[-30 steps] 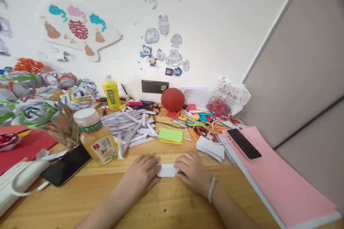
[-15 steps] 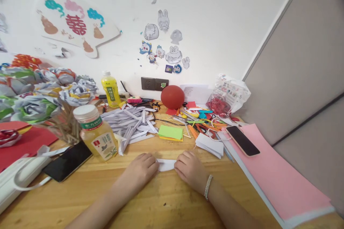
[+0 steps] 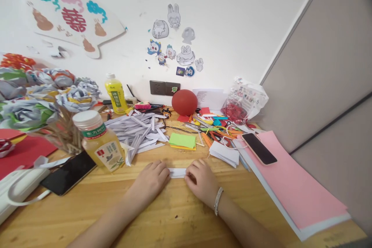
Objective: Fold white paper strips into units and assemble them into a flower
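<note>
Both my hands press a small strip of white paper [image 3: 177, 172] flat on the wooden table [image 3: 162, 217]. My left hand [image 3: 151, 182] covers the strip's left end, fingers curled down onto it. My right hand [image 3: 202, 182], with a beaded bracelet on the wrist, holds the right end the same way. Only a narrow folded band of paper shows between them. Just beyond lie a heap of folded white paper strips [image 3: 139, 131] and a green sticky-note pad [image 3: 183, 140].
A tea bottle [image 3: 100, 143] and a black phone [image 3: 69, 172] lie left of my hands. A second phone [image 3: 258, 148] rests on pink sheets [image 3: 296, 186] at right. A white paper stack [image 3: 225, 153], red ball [image 3: 184, 102], yellow bottle [image 3: 115, 93], paper flowers [image 3: 43, 104] and coloured scraps fill the back.
The visible paper between my hands has narrowed from a wider rectangle to a thin band. Both hands have shifted slightly away from me on the table.
</note>
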Available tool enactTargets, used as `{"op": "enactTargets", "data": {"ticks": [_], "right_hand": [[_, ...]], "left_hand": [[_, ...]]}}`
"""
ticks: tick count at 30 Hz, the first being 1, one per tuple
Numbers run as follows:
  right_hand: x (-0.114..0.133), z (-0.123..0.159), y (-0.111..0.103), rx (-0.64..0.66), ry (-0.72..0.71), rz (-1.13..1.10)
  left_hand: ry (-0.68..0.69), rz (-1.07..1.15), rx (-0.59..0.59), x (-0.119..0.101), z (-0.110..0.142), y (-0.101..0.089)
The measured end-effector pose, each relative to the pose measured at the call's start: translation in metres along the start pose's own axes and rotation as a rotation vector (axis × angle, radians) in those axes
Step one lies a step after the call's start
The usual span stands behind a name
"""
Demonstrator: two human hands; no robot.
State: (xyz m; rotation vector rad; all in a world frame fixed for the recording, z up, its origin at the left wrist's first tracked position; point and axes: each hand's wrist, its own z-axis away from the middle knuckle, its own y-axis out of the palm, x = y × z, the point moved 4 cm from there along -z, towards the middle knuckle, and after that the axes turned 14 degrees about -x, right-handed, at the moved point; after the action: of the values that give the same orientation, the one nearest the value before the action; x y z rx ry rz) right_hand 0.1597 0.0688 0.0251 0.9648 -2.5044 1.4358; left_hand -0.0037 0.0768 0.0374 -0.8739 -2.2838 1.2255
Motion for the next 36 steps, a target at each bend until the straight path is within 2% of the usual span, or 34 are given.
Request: {"op": "enactTargets", "data": {"ticks": [5,10,15,19,27,30,34,36], "right_hand": [[0.003,-0.002,0.003,0.007,0.031,0.080],[0.001,-0.002,0.006,0.006,0.067,0.114],[0.000,-0.001,0.008,-0.012,0.100,0.110],[0.000,-0.001,0.008,-0.016,0.100,0.109],[0.003,-0.002,0.005,-0.005,0.053,0.099],[0.004,-0.002,0.006,-0.008,0.062,0.113],[0.003,-0.001,0.007,-0.026,0.082,0.097],[0.002,-0.002,0.007,-0.034,0.112,0.073]], "left_hand": [[-0.112,-0.060,0.016,-0.002,-0.004,0.003],[-0.214,-0.106,0.108,-0.005,-0.007,0.005],[-0.286,-0.032,0.165,0.000,-0.006,0.002],[-0.326,0.039,0.176,0.003,-0.004,-0.001],[-0.387,-0.052,0.145,-0.003,-0.010,-0.007],[-0.319,-0.089,0.104,-0.008,-0.007,-0.007],[-0.037,-0.060,0.061,-0.026,-0.001,-0.004],[-0.026,-0.065,0.055,-0.029,0.000,-0.003]]}}
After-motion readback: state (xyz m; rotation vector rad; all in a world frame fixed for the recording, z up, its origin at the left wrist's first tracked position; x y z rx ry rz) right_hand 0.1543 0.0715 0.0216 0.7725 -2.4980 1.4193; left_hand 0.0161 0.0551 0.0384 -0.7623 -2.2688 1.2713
